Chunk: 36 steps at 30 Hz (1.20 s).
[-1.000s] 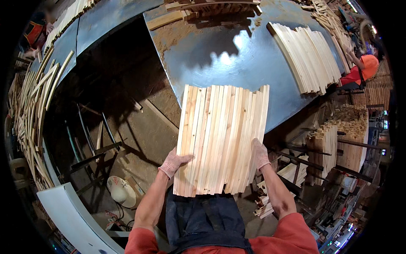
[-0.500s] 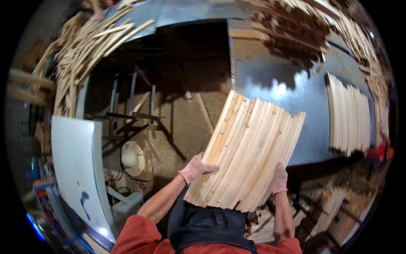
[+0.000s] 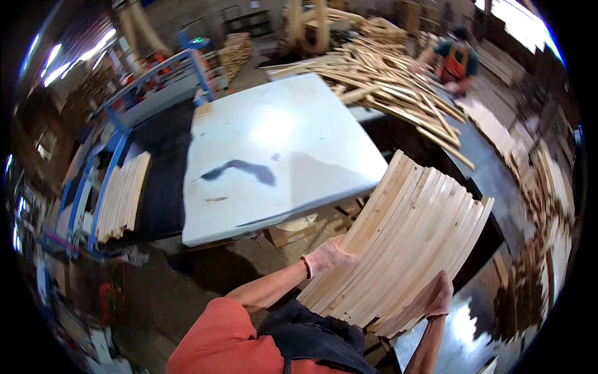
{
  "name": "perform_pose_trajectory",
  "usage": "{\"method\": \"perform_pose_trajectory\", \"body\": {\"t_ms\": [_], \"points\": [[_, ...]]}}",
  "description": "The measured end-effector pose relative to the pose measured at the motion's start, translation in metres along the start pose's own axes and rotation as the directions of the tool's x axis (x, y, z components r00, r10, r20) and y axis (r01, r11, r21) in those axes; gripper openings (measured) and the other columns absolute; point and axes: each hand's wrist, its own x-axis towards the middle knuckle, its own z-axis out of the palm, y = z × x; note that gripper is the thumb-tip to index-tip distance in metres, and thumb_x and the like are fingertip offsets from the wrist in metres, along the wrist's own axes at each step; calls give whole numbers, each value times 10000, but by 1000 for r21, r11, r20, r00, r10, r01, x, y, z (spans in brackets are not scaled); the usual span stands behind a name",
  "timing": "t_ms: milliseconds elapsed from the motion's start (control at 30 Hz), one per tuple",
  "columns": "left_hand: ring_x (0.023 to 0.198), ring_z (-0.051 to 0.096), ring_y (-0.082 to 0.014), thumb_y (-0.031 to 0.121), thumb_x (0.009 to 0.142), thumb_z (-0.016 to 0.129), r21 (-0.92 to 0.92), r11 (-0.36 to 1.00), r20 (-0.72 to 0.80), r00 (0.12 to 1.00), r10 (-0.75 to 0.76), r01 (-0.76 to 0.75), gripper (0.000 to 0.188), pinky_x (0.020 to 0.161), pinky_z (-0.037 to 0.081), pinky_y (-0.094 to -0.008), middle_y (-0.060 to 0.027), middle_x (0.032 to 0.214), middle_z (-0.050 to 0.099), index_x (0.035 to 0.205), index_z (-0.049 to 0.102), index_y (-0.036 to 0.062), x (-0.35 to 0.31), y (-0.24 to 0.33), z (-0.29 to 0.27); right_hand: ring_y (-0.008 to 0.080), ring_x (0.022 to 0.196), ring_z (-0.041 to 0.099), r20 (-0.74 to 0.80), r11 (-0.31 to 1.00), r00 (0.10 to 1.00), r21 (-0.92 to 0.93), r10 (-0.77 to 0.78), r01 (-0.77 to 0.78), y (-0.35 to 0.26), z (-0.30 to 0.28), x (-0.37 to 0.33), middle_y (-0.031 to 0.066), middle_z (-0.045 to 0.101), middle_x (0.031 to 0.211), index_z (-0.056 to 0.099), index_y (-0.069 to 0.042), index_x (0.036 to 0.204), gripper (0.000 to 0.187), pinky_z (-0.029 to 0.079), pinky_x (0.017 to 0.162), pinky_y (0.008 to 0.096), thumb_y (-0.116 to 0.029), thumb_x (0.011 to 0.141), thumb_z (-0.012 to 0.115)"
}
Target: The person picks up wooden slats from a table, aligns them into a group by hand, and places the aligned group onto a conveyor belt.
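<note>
A wide bundle of pale wooden strips [image 3: 408, 240], laid side by side with uneven ends, is held in front of my body. Gripping its left edge is my left hand [image 3: 329, 256], in a pinkish knit glove with the thumb over the top strip. On the opposite edge my gloved right hand [image 3: 438, 294] clasps the outer strips. The undersides of the bundle and my fingers beneath it are hidden. Just beyond the bundle's upper left corner lies a white tabletop [image 3: 243, 206] with a dark smear on it.
At left, another row of strips [image 3: 124, 196] rests on a dark conveyor bed [image 3: 165, 168] with a blue frame. Beyond the tabletop is a heap of loose sticks [image 3: 398, 81], with a co-worker [image 3: 458, 59] behind it. A metal table [image 3: 498, 171] runs along the right.
My view has swung left, bringing the white tabletop in front and the conveyor into sight. The bundle has come along, still held in both hands.
</note>
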Motion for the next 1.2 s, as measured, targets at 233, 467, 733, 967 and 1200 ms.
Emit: {"method": "perform_pose_trajectory", "body": {"t_ms": [233, 467, 733, 967, 1200], "points": [[1073, 688, -171, 285, 878, 864, -240, 969, -351, 925, -142, 57, 578, 983, 558, -342, -94, 1206, 747, 1353, 670, 19, -143, 15, -227, 190, 759, 687, 353, 933, 915, -354, 198, -65, -49, 334, -38, 40, 707, 914, 706, -40, 1183, 344, 586, 675, 353, -309, 974, 755], [1155, 699, -260, 405, 877, 863, -433, 860, -492, 728, -478, 272, 723, 1025, 548, -368, -172, 1296, 723, 1391, 631, -48, -223, -9, -394, 232, 858, 692, 582, 870, 713, -488, 391, -79, 26, 562, -60, 90, 725, 1035, 633, 18, 1343, 454, 595, 767, 396, -171, 948, 754], [1359, 626, -356, 603, 887, 791, 25, 874, -785, 551, -284, 486, 994, 1146, 483, -419, -274, 1456, 640, 1534, 475, -83, -249, -32, -508, 239, 878, 704, 659, 854, 570, -493, 491, -166, 79, 697, -75, 103, 717, 1029, 603, 32, 1298, 393, 612, 772, 394, -123, 960, 730], [1394, 594, -343, 793, 855, 619, 6, 459, -899, 206, -387, 889, 1129, 1129, 502, -445, -230, 1525, 570, 1672, 343, 63, -276, 2, -610, 175, 744, 671, 734, 852, 435, -474, 521, -222, 162, 808, -114, 50, 668, 847, 604, -56, 1028, 102, 565, 618, 331, -55, 999, 702], [1648, 139, -432, 780, 970, 451, 22, 326, -974, 94, -206, 945, 1081, 1323, 84, -565, -278, 1769, 178, 1713, 210, 33, -337, -52, -661, 185, 808, 683, 756, 867, 432, -469, 492, -168, 189, 937, -223, 95, 675, 947, 467, -18, 1259, 471, 594, 669, 350, -147, 938, 786]]}}
